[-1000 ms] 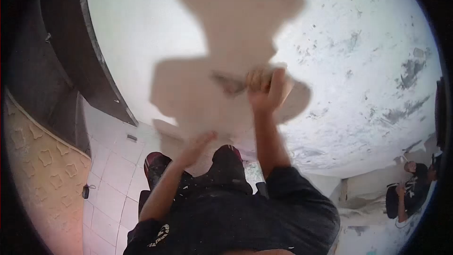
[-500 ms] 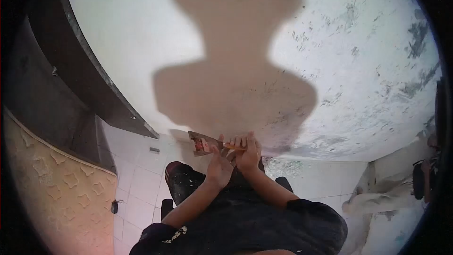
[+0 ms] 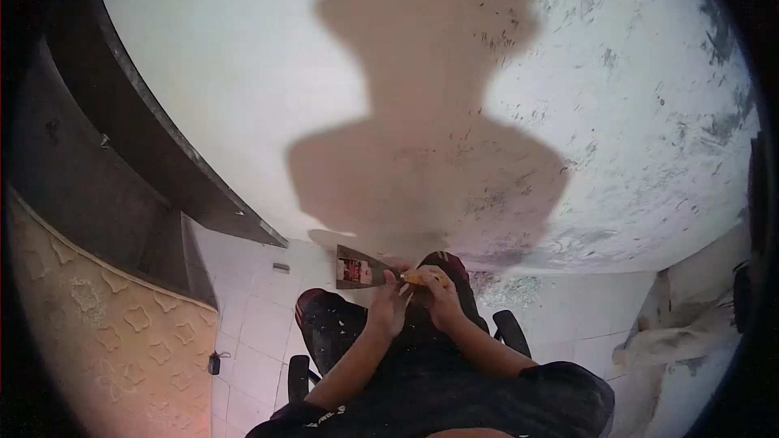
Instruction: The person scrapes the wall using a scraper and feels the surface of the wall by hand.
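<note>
Low in front of my body I hold a putty knife with a wide blade (image 3: pixel 355 269) and a yellow handle (image 3: pixel 422 277). Its blade points left and carries a red and white label. My right hand (image 3: pixel 439 298) is closed around the handle, fingers curled over it. Where handle and blade meet, my left hand (image 3: pixel 388 309) is closed on the knife, thumb up against it; its other fingers are partly hidden. Below the hands are my knees in dark, speckled trousers (image 3: pixel 341 320).
A white wall (image 3: pixel 235 73) with scraped marks on its right rises ahead. Scraped flakes (image 3: pixel 511 288) lie on the tiled floor (image 3: pixel 251 308). A dark shelf or frame (image 3: pixel 162 130) and a patterned, mattress-like surface (image 3: pixel 122 316) stand left. Chair armrests (image 3: pixel 511 332) flank me.
The putty knife and both hands have come down, closer to my body. My left hand, more spread before, now closes at the knife's neck. My right knee now shows beside the hands.
</note>
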{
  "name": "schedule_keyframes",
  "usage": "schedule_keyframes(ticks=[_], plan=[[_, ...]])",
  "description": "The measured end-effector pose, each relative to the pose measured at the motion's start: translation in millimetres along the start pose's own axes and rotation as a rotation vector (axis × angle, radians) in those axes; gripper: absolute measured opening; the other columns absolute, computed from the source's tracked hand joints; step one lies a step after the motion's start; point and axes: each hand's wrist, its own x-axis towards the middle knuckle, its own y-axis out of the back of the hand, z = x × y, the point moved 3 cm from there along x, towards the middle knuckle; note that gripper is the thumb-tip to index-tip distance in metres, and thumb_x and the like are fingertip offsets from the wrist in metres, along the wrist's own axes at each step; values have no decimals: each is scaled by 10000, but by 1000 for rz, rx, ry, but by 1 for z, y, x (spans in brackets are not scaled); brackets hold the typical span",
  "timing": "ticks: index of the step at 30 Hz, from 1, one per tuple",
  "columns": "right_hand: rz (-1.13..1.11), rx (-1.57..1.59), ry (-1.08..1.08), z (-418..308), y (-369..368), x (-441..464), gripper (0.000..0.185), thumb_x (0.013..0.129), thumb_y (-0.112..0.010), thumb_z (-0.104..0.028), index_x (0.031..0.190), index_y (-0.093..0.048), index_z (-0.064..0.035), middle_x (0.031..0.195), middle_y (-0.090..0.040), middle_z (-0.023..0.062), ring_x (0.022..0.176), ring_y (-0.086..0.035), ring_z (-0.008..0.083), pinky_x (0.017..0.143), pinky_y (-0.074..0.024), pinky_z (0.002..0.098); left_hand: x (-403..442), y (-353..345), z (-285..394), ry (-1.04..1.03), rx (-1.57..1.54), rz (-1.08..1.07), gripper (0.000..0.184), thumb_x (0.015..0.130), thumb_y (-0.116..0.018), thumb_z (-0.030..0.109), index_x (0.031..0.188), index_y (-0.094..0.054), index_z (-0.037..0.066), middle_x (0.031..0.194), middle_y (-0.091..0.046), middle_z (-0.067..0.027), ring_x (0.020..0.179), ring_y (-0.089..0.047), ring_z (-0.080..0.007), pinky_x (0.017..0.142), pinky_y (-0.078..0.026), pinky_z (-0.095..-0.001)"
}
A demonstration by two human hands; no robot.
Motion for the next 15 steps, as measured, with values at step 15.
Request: schedule_keyframes(ticks=[15], plan=[[-238, -662, -237, 22, 98, -6, 330, 915, -606, -313, 1054, -654, -18, 846, -645, 30, 746, -580, 99, 664, -457, 236, 15, 8, 0, -70, -26, 230, 340, 963, -486, 389, 1053, -500, 61, 771, -491, -14, 742, -548, -199, 781, -476, -386]])
